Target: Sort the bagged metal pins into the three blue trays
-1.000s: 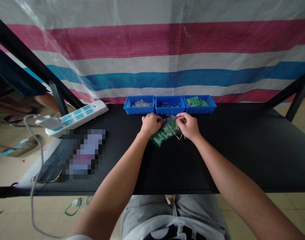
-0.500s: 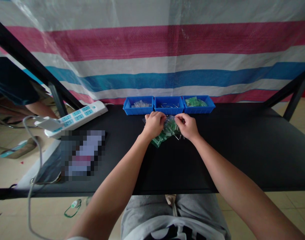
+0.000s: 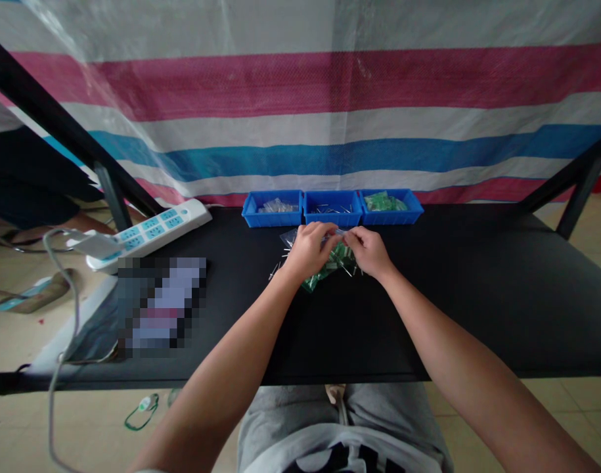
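My left hand (image 3: 312, 249) and my right hand (image 3: 370, 251) are close together over the black table, just in front of the blue bins. Their fingertips are pinched on a small clear plastic bag (image 3: 340, 231), mostly hidden by the fingers. Beneath them lies a pile of green packets (image 3: 324, 270) with thin metal pins (image 3: 348, 268) poking out. More pins stick out left of my left wrist. What the bag contains, I cannot make out.
Three blue bins hold clear bags (image 3: 277, 206), loose metal pins (image 3: 333, 209) and green packets (image 3: 386, 202). A white power strip (image 3: 155, 231) with a plugged-in cable and a blurred-out flat object (image 3: 169, 299) lie at left. Another person's leg (image 3: 39, 177) shows beyond the frame.
My left hand has shifted slightly right, toward my right hand, with its fingers reaching further over the bag. More pins show at the pile's left side. The other person's leg has moved.
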`<state>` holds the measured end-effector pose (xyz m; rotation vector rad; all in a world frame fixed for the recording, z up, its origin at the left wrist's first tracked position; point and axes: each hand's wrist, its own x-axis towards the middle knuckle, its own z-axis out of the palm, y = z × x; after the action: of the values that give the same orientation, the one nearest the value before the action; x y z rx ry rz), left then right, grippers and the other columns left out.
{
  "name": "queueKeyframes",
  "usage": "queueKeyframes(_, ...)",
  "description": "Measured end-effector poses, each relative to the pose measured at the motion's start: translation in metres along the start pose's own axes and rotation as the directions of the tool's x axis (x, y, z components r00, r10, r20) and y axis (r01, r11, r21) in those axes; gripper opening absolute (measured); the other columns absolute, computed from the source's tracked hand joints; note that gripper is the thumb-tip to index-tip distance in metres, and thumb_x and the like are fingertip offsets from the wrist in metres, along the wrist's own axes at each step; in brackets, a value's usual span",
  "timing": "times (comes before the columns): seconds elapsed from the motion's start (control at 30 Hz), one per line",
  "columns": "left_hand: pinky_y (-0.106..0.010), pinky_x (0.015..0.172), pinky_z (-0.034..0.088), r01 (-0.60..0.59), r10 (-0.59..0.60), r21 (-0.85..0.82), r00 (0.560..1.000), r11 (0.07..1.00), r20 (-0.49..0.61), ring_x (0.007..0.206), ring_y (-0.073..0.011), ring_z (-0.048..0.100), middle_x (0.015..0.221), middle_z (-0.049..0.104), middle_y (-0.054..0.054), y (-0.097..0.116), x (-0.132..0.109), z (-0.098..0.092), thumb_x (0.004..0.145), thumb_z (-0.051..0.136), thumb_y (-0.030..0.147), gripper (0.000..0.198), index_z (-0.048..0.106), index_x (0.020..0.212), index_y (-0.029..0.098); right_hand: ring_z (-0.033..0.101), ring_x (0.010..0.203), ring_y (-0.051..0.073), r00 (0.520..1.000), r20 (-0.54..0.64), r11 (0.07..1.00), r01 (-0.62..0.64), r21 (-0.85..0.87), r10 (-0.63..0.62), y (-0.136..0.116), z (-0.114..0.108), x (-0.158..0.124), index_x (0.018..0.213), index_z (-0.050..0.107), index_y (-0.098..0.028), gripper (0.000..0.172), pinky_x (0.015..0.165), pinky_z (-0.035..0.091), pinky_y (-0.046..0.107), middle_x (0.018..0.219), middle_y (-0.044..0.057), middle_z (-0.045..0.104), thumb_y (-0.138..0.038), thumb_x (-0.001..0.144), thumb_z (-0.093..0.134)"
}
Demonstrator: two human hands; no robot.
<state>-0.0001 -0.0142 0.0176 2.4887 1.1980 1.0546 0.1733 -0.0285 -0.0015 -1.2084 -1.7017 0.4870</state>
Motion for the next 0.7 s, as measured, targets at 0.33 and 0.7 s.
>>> queueKeyframes(0.33,-0.024,0.058,0.037,0.290,-0.289,-0.185,0.957,0.939,0.030,0.056,-0.0114,0.055,0.058,0.059,0.000,0.000,0.002,0.000,0.094,0.036,0.041,0.047,0.058,0.061,0.017,0.062,0.068,0.019,0.993,-0.083,0.993,-0.083,0.082,0.089,0.003,0.003,0.000,0.079,0.067,-0.017,0.032,0.066,0.047,0.032,0.076,0.005,0.069,-0.047,0.085,0.057)
queueKeyframes(0.7,-0.024,0.068,0.044,0.308,-0.335,-0.188,0.933,0.933,-0.132,0.071,-0.0151,0.063,0.080,0.072,-0.004,-0.010,0.006,0.001,0.088,0.052,0.034,0.028,0.073,0.088,0.016,0.061,0.068,0.017,0.969,-0.216,0.987,-0.091,0.130,0.118,0.005,0.006,0.000,0.086,0.067,-0.017,0.021,0.062,0.046,0.029,0.079,0.005,0.069,-0.036,0.080,0.061)
